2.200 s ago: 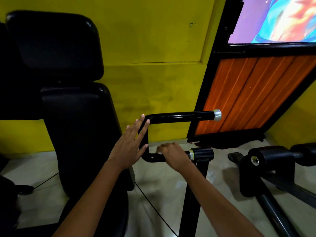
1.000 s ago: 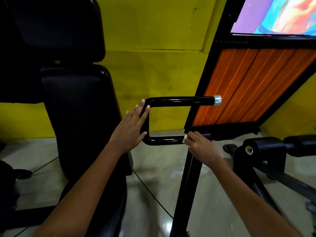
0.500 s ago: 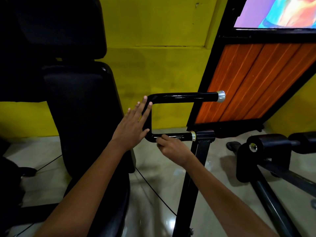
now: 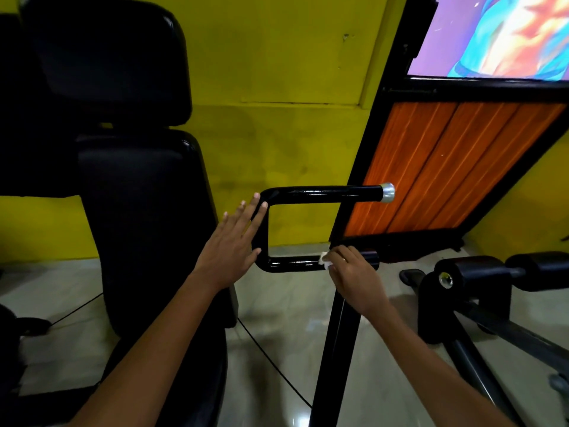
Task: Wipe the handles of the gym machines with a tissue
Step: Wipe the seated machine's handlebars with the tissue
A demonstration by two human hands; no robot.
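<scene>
A glossy black U-shaped handle (image 4: 320, 192) with a silver end cap sticks out from an upright black post. My left hand (image 4: 232, 245) is flat and open, fingers spread, pressing against the bend of the handle. My right hand (image 4: 351, 272) is closed on a white tissue (image 4: 324, 260) and wraps the right end of the handle's lower bar, next to the post. Only a small corner of the tissue shows past my fingers.
A black padded seat back and headrest (image 4: 132, 180) stand at the left. Black foam roller pads on a frame (image 4: 480, 285) sit low at the right. A black cable (image 4: 271, 362) runs over the tiled floor. An orange slatted panel (image 4: 446, 167) leans behind.
My right hand has slid with the tissue along the lower bar, from near the bend to the right end by the post. My left hand has stayed on the bend.
</scene>
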